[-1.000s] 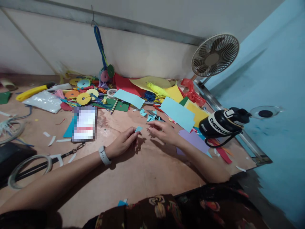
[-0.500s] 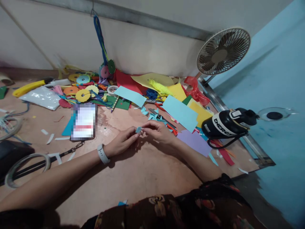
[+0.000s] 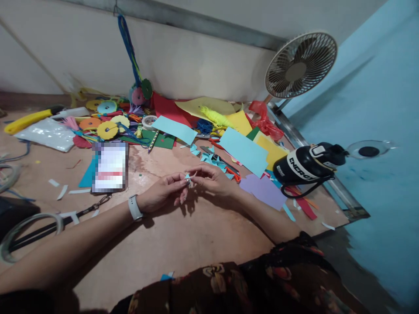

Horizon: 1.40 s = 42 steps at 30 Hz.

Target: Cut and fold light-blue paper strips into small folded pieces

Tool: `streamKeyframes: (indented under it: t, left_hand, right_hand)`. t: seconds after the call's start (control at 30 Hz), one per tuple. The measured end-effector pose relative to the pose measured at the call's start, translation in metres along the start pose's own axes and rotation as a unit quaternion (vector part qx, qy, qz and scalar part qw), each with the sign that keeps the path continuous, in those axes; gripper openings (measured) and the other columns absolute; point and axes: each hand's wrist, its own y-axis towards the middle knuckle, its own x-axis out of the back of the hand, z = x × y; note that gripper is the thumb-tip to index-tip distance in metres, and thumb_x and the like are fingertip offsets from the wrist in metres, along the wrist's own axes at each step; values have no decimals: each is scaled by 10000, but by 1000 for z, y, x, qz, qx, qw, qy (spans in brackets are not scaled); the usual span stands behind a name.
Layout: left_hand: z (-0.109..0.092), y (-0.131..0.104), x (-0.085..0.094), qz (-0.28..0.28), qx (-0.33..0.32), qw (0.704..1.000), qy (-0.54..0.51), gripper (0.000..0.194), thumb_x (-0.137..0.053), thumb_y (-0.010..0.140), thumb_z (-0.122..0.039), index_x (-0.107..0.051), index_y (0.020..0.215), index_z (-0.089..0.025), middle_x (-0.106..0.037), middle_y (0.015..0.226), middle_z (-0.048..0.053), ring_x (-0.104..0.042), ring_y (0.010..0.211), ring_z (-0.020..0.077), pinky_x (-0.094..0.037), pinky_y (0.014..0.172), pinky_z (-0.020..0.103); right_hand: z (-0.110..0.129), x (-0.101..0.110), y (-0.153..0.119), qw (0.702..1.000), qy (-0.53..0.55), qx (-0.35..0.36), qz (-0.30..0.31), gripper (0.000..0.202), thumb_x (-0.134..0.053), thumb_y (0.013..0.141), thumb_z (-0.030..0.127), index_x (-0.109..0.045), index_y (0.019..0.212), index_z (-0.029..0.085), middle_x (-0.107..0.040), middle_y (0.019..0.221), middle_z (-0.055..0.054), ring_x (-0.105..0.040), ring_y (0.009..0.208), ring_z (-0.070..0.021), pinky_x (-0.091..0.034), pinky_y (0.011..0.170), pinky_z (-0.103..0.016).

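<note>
A small light-blue paper piece (image 3: pixel 187 177) is pinched between the fingertips of both hands, mostly covered by them. My left hand (image 3: pixel 165 190), with a pale watch on its wrist, grips it from the left between thumb and forefinger. From the right, my right hand (image 3: pixel 212 181) holds it with thumb and forefinger. Just beyond the right hand lies a cluster of small folded light-blue pieces (image 3: pixel 214 160), beside orange-handled scissors (image 3: pixel 235 174). Light-blue sheets (image 3: pixel 244 150) rest behind them.
A phone (image 3: pixel 110 168) lies left of the hands. Yarn and paper discs (image 3: pixel 107 130) crowd the back left. At the right are purple paper (image 3: pixel 262 190), a black bottle (image 3: pixel 303 165) and a fan (image 3: pixel 299 65). A tape roll (image 3: pixel 32 237) sits near the left arm.
The camera view has shifted slightly, moving the scene left. The blue piece is turned and more hidden between the fingertips, and my left hand's lower fingers have spread downward.
</note>
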Motion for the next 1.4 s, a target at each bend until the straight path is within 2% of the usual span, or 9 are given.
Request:
streamKeyframes:
  t: [0.13, 0.23, 0.33, 0.43, 0.67, 0.87, 1.03, 1.17, 1.4]
  left_hand:
    - [-1, 1, 0, -54, -11, 998, 17, 280, -809, 777, -358, -633, 790, -140, -635, 638, -12, -515, 501, 46, -392, 460, 129]
    - [-3, 2, -1, -92, -19, 995, 27, 270, -819, 766, -336, -648, 808, -132, -624, 609, -16, -477, 476, 39, -354, 424, 122]
    - [-5, 4, -2, -107, -34, 993, 24, 271, -827, 756, -321, -646, 853, -143, -648, 620, -7, -521, 498, 58, -380, 423, 128]
    - [-5, 4, -4, -113, -48, 992, 8, 258, -825, 760, -291, -643, 879, -153, -689, 688, 14, -612, 585, 92, -451, 467, 143]
    - [-4, 2, -1, -119, -45, 991, -31, 231, -790, 806, -270, -638, 951, -175, -745, 834, 40, -697, 718, 126, -541, 568, 173]
    - [-3, 4, 0, -121, -53, 990, -54, 242, -790, 809, -258, -663, 998, -176, -759, 925, 61, -713, 816, 133, -561, 607, 164]
    - [-2, 4, -3, -119, -66, 988, -74, 216, -793, 803, -235, -664, 967, -183, -757, 974, 70, -714, 888, 145, -571, 662, 182]
    - [0, 2, -5, -112, -66, 989, -66, 203, -769, 822, -208, -672, 999, -184, -742, 1069, 72, -714, 967, 191, -582, 860, 331]
    - [3, 2, 1, -102, -51, 993, -34, 246, -753, 841, -249, -700, 1068, -171, -743, 1087, 97, -700, 1006, 226, -539, 957, 420]
  right_hand:
    - [17, 36, -1, 995, -99, 9, -14, 385, -614, 896, 356, -603, 1268, 258, -662, 1120, -63, -624, 875, -161, -511, 769, -319]
    - [30, 78, -8, 973, -232, -7, -8, 267, -606, 899, 340, -678, 1116, 202, -686, 1014, -62, -628, 857, -170, -473, 746, -301]
    - [32, 104, -16, 914, -393, -96, 39, 144, -632, 867, 292, -714, 954, 211, -700, 905, -45, -617, 833, -185, -403, 685, -286]
    - [25, 109, -16, 864, -457, -176, 115, 95, -662, 825, 285, -721, 879, 235, -702, 839, -25, -598, 755, -175, -322, 592, -269]
    - [16, 97, -7, 843, -480, -179, 164, 83, -645, 782, 236, -679, 707, 228, -654, 698, -9, -515, 614, -141, -226, 520, -286]
    - [16, 79, -1, 883, -417, -100, 190, 119, -575, 830, 184, -666, 756, 208, -688, 817, -15, -576, 745, -153, -332, 592, -270]
    - [8, 63, 5, 957, -274, 11, 95, 136, -579, 879, 238, -691, 814, 197, -694, 841, -28, -590, 824, -157, -426, 741, -293]
    - [3, 47, 7, 995, -82, -56, 18, 185, -660, 841, 360, -696, 877, 182, -693, 858, -30, -605, 785, -146, -450, 699, -283]
    - [0, 28, 7, 990, 75, -122, 13, 246, -728, 781, 403, -675, 830, 168, -661, 766, -9, -584, 676, -114, -451, 630, -249]
